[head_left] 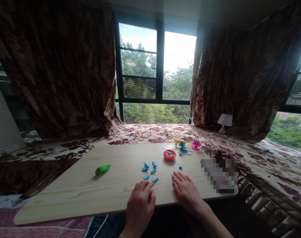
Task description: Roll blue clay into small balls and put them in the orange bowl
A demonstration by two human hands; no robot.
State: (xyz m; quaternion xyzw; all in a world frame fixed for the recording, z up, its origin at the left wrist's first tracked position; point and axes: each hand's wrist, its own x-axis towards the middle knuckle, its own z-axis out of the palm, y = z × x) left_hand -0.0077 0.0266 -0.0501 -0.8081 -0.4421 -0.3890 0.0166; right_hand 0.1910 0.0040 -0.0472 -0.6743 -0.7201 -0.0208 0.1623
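Palm down at the table's near edge, my left hand [141, 200] has its fingers loosely bent, and I see nothing held in it. Just past its index finger lies a small blue piece [155, 180] that looks like modelling clay. Several similar blue strips [145, 169] are spread beyond. My right hand [186, 190] lies flat on the tabletop, fingers stretched forward. A tiny blue lump [173, 180] shows beside its index fingertip, partly covered. Another blue lump [180, 168] sits ahead of that hand. Farther off is an orange bowl [169, 158] of pink and blue balls.
The pale wooden table [73, 188] bears a green figure [102, 170] at left. At its back right stand a blue mushroom-like shape [182, 145], a yellow figure [177, 142] and a pink stand [196, 144]. A pixelated object [219, 177] lies right; a lamp [224, 120] stands beyond.
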